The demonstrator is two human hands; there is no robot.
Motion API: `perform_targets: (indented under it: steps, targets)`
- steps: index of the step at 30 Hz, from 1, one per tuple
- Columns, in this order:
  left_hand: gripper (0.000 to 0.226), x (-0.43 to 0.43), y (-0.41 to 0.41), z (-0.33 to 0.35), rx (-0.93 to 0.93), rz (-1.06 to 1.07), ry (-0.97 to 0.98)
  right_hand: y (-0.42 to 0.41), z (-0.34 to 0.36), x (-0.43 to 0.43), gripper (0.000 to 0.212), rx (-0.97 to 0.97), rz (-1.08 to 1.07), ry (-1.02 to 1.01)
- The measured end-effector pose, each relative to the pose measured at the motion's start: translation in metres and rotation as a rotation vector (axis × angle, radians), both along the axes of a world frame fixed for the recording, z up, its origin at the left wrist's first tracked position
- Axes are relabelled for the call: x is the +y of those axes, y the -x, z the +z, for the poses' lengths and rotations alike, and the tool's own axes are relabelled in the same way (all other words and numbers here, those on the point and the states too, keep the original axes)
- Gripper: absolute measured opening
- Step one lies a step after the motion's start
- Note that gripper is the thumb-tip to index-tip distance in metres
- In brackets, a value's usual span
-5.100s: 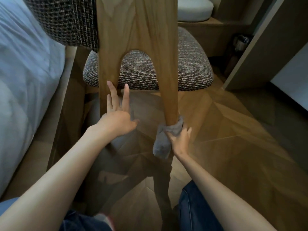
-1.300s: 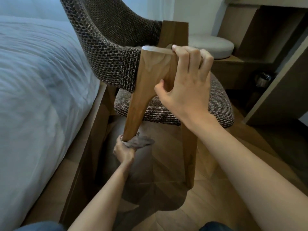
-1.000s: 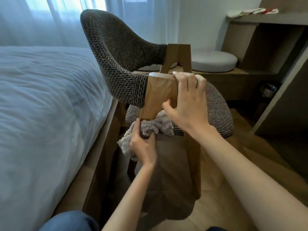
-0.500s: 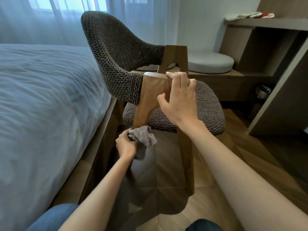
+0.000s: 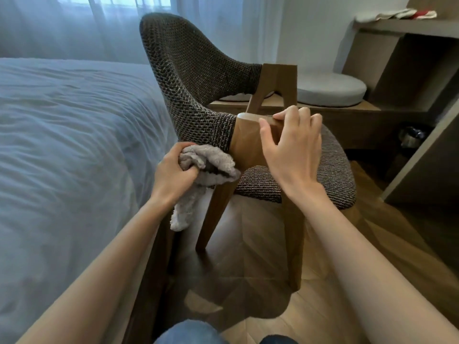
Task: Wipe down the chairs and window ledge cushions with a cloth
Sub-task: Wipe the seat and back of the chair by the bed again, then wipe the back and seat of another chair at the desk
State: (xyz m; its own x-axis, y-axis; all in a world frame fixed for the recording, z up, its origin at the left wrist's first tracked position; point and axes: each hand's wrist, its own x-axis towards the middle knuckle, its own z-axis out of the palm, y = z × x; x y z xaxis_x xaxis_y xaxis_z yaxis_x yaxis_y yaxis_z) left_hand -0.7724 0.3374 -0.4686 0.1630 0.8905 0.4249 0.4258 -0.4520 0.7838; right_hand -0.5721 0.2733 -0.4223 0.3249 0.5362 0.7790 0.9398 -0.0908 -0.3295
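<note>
Left hand (image 5: pixel 173 173) clenches the bunched cloth (image 5: pixel 206 167) against the top of the near leg (image 5: pixel 216 214) of the chair (image 5: pixel 193 78), one tail hanging free. Right hand (image 5: pixel 290 145) grasps the frame just above, fingers curled over its top edge. Judgement: work is at the chair frame, with seat and back status not readable; the far cushion (image 5: pixel 330 89), well apart from the cloth, appears still to do.
</note>
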Motion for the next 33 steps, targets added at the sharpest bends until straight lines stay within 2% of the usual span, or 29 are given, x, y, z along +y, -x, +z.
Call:
perform_targets:
  steps: [4, 9, 12, 15, 18, 20, 22, 28, 31, 33]
  targets:
    - [0.046, 0.018, 0.004, 0.006, 0.029, -0.053, 0.061, 0.003, 0.017, 0.013, 0.04, 0.011, -0.056, -0.019]
    - [0.045, 0.027, 0.012, 0.043, 0.074, -0.09, 0.192, 0.02, 0.05, 0.026, 0.033, -0.044, 0.033, 0.253]
    - [0.036, 0.027, 0.019, 0.08, 0.092, -0.055, 0.308, 0.027, 0.079, 0.031, 0.026, 0.157, 0.127, 0.486]
    - [0.023, 0.021, 0.032, 0.124, 0.084, 0.002, 0.505, 0.029, 0.12, 0.03, 0.017, 0.388, 0.186, 0.668]
    - [0.015, 0.012, 0.047, 0.18, 0.098, 0.018, 0.657, 0.037, 0.171, 0.023, 0.011, 0.441, 0.194, 0.765]
    - [0.018, 0.006, 0.058, 0.226, 0.12, 0.021, 0.69, 0.043, 0.211, 0.016, 0.008, 0.472, 0.204, 0.805]
    - [0.011, -0.001, 0.069, 0.27, 0.124, 0.033, 0.692, 0.05, 0.251, 0.008, 0.007, 0.497, 0.231, 0.845]
    - [0.035, -0.021, 0.098, 0.381, 0.206, 0.091, 0.68, 0.068, 0.349, -0.006, 0.01, 0.537, 0.327, 0.867]
    - [0.059, -0.015, 0.113, 0.408, 0.273, 0.167, 0.648, 0.075, 0.367, -0.002, 0.01, 0.538, 0.363, 0.86]
    - [0.06, -0.001, 0.121, 0.415, 0.337, 0.178, 0.642, 0.079, 0.37, 0.009, 0.011, 0.551, 0.37, 0.87]
